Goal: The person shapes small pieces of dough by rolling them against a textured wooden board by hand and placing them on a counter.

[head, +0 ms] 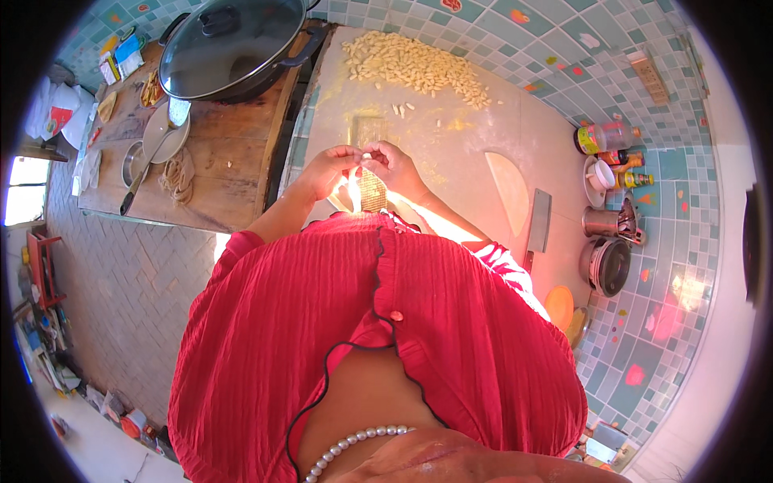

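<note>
My left hand [332, 169] and my right hand [397, 168] meet in front of my chest. Between their fingertips is a small white piece of dough [366, 156], pinched from both sides. Under the hands lies a narrow ridged board [369, 127], its lower part in bright sunlight and partly hidden by my fingers. Beyond it, a few loose dough pieces [403, 110] rest on the floured countertop [447, 145]. A large heap of small shaped dough pieces [410, 63] spreads along the back. To the right is a half-round sheet of dough [506, 187].
A cleaver [539, 222] lies right of the dough sheet. Bottles [607, 137], a utensil holder [599, 221] and stacked pans [607, 265] line the tiled wall. At left, a lidded wok [232, 51], a plate [166, 136] and a ladle [145, 169] occupy a wooden table [223, 175].
</note>
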The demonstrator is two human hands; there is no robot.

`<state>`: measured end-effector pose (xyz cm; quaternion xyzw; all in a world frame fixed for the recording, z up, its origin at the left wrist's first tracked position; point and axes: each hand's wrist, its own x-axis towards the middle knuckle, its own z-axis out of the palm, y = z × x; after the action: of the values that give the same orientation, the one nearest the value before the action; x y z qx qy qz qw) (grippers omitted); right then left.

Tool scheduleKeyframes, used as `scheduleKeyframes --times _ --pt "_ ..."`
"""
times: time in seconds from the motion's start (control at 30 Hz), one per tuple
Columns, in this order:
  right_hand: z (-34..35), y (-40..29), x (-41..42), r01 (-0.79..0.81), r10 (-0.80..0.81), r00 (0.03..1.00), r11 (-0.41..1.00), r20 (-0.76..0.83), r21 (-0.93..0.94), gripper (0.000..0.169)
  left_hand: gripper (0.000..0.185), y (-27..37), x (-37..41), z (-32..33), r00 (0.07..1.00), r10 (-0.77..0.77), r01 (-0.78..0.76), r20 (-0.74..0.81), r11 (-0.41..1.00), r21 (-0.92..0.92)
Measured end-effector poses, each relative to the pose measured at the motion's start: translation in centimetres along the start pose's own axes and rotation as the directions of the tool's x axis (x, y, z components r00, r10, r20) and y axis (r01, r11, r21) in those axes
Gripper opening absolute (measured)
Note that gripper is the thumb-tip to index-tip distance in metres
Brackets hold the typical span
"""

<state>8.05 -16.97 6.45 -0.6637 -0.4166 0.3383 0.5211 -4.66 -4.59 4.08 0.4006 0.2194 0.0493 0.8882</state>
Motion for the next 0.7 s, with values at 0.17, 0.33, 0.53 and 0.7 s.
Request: scheduleKeyframes --times 0.17,0.33,0.53,0.7 --pt "0.2 -1.1 0.1 0.012 -0.008 0.999 0.993 0.037 -0.120 0.012 0.015 -0.9 0.1 -1.0 0.999 -0.025 0.028 0.035 0.996 -0.087" --pt "0.6 0.8 0.8 0.076 -0.103 0.990 0.962 -0.091 -0.263 0.010 0.017 -0.8 0.7 -1.5 0.997 -0.076 0.077 -0.023 0.996 0.045" --pt "-1.9 5.7 4.5 0.139 -0.140 0.990 0.904 0.027 -0.404 0.014 0.018 -3.0 2.3 -0.8 0.999 -0.039 0.023 0.004 0.664 0.748" --pt "-1.3 7.3 5.0 0.197 -0.100 0.979 0.705 0.180 -0.681 0.028 0.014 -5.4 3.8 -0.7 0.986 0.070 -0.167 0.152 0.347 0.923"
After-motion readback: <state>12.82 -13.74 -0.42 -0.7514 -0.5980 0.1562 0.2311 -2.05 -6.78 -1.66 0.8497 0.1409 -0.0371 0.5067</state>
